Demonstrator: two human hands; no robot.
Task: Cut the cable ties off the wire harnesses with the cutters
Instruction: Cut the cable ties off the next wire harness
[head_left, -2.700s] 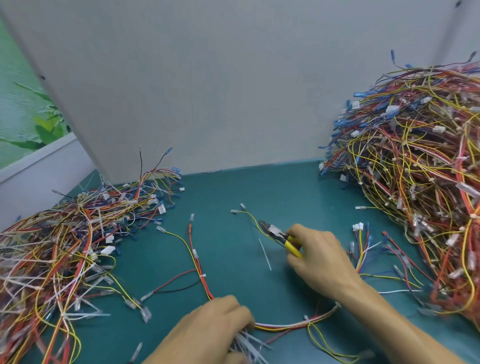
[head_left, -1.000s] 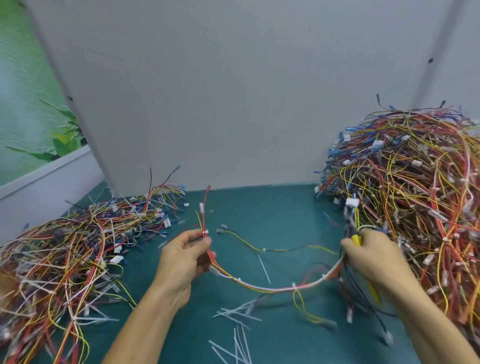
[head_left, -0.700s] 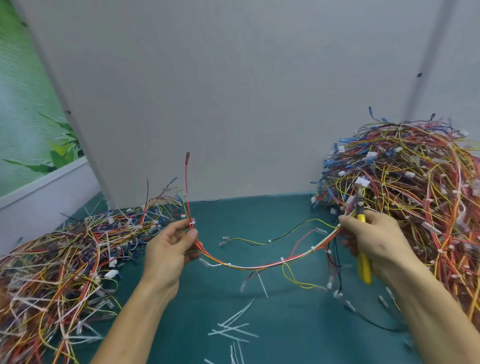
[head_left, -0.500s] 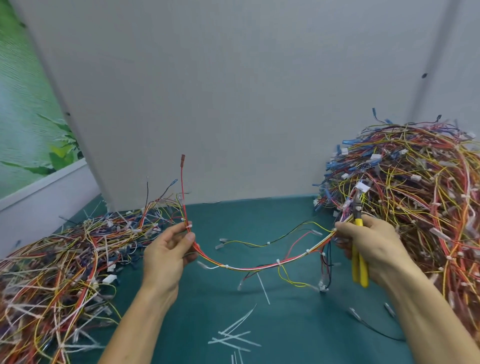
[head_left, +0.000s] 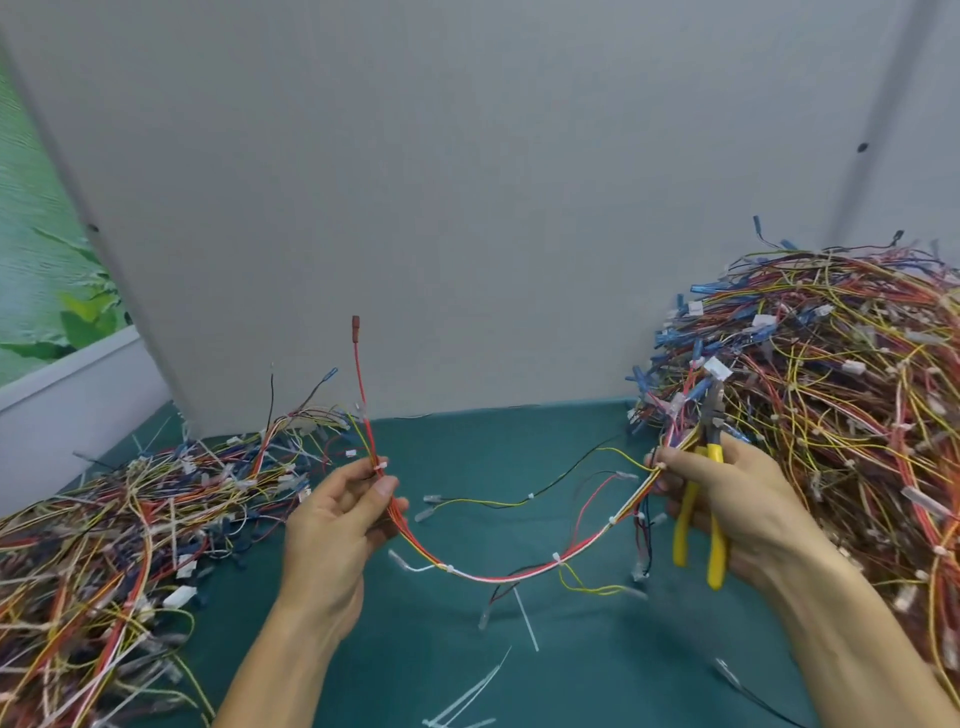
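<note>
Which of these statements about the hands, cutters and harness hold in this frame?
1. The left hand pinches one end of the wire harness. True.
2. The cutters lie on the table. False: the right hand grips them, handles down.
3. The harness sags between both hands. True.
4. Nothing binds the held harness. False: white cable ties wrap it at several spots.
5. Loose cut ties lie on the table. True.

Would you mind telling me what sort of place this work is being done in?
Probably a factory workbench: heaps of wire harnesses on a green mat, snipped cable ties scattered about, and a plain grey partition behind.
</note>
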